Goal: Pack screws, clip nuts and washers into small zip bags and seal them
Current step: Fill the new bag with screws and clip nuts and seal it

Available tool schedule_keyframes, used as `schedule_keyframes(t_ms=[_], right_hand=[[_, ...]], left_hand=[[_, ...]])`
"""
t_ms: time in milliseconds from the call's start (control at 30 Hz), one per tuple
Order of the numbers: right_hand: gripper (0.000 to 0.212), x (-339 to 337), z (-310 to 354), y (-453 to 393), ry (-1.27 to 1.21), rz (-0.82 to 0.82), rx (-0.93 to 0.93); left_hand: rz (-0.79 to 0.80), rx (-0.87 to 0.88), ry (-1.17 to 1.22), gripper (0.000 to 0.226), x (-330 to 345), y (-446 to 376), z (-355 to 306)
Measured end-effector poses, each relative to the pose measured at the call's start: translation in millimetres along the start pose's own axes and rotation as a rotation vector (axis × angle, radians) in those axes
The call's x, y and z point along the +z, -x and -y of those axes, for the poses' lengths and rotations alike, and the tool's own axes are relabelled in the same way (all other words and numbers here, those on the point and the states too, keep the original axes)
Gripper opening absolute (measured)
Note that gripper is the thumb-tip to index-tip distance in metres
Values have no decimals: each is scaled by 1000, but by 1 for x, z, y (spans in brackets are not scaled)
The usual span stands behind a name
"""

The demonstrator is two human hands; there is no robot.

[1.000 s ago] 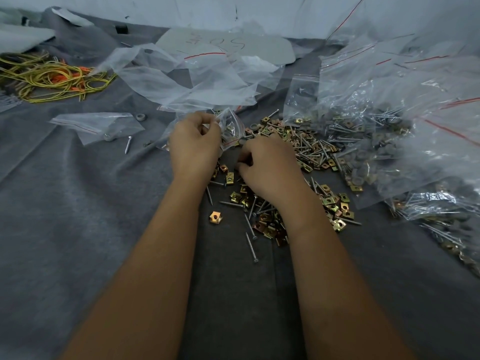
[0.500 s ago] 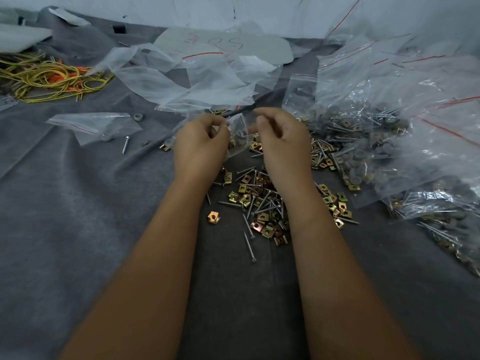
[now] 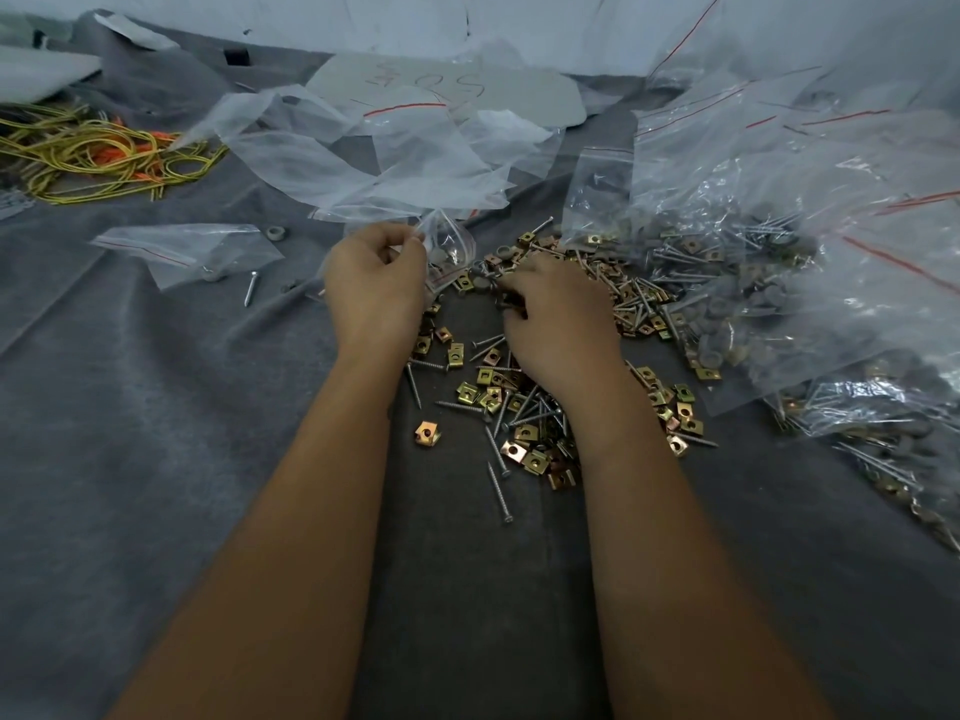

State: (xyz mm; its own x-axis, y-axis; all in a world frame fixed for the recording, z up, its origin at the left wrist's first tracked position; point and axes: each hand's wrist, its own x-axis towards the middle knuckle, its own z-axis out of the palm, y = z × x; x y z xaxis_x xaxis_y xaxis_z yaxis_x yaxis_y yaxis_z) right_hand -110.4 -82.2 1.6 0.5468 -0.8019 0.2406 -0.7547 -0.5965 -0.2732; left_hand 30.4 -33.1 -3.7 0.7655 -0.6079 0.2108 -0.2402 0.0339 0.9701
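A: Left hand (image 3: 375, 283) is up at the far edge of the pile, thumb and fingers pinched on the rim of a small zip bag (image 3: 451, 245). The bag hangs at the fingertips, a few grey washers showing through the plastic.

B: And the right hand (image 3: 558, 319)?

A: Down on the loose pile (image 3: 524, 402), palm down, fingers curled into the hardware at the bag's mouth. Whether they're closed on a piece, I cannot tell; the knuckles hide the tips.

B: What's in that pile?

A: Brass-coloured clip nuts (image 3: 428, 434), long screws (image 3: 500, 492) and grey washers (image 3: 483, 288), all mixed on the grey cloth (image 3: 156, 459).

B: Other containers?

A: To the right, a heap of packed bags (image 3: 769, 262), red seal lines on them, stuffed with the same screws, nuts and washers. Behind the hands, crumpled empty bags (image 3: 395, 153). On the left, one flat bag (image 3: 182, 249) with a washer or two, and a stray screw (image 3: 251, 289) just beside it.

B: Room to move?

A: Plenty on the near left, bare cloth right to the frame edge. The right is crowded; packed bags touch the pile. Far left, a tangle of yellow and orange bands (image 3: 98, 158) lies well apart from the work.
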Motion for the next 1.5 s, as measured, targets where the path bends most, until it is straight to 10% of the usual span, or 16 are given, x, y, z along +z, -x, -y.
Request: schedule_keyframes(t_ms=[633,1033,1200,1500], right_hand=[[20,-12,7,2,-755,-289,162],[29,-11,5,5,-502,-255,332],[25,-5,9,4,15,-132,175],[26,8,15,3,37,-129,7]], left_hand=[[87,88,-210,12,3,3,2],[75,37,-198,13,2,2,2],[70,31,-184,12,2,2,2],[68,32,-172,12,3,1,3]])
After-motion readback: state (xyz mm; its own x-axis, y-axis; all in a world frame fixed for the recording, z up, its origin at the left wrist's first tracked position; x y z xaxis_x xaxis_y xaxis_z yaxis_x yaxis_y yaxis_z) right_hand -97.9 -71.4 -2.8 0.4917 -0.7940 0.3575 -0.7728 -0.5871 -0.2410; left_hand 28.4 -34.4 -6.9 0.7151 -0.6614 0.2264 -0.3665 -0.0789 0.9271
